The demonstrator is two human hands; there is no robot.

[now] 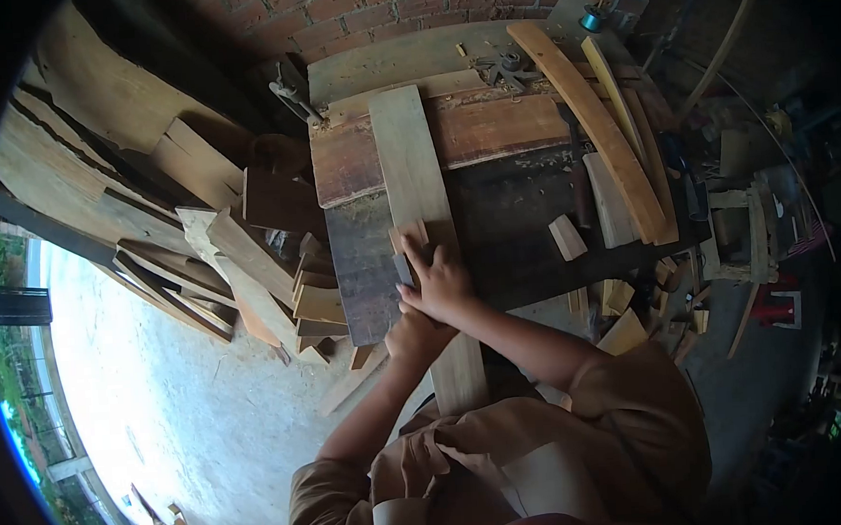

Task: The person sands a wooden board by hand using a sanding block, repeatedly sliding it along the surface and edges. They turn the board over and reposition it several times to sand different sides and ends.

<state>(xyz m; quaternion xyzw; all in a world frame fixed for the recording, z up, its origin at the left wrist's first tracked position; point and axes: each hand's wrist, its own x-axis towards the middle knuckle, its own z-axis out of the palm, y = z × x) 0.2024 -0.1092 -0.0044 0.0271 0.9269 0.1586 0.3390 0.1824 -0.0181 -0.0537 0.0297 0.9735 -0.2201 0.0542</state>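
Observation:
A long pale board [410, 158] lies lengthwise on the workbench, its near end reaching back to my body. My right hand [443, 278] presses on it from above, fingers bent over a small wooden block [408, 236] with a narrow grey piece [403, 268] beside it. One fingertip rests right at the block. Just below, my left hand [417, 333] is closed at the board's left edge, knuckles up and touching my right hand. What its fingers grip is hidden.
On the dark workbench [513, 215] lie a small offcut [568, 238], a chisel-like tool [582, 192] and long curved wood pieces [589, 125]. A clamp [290, 93] stands at the far left corner. Stacked planks [240, 258] lean at left; scraps [624, 333] lie below right. A brick wall [379, 8] closes the back.

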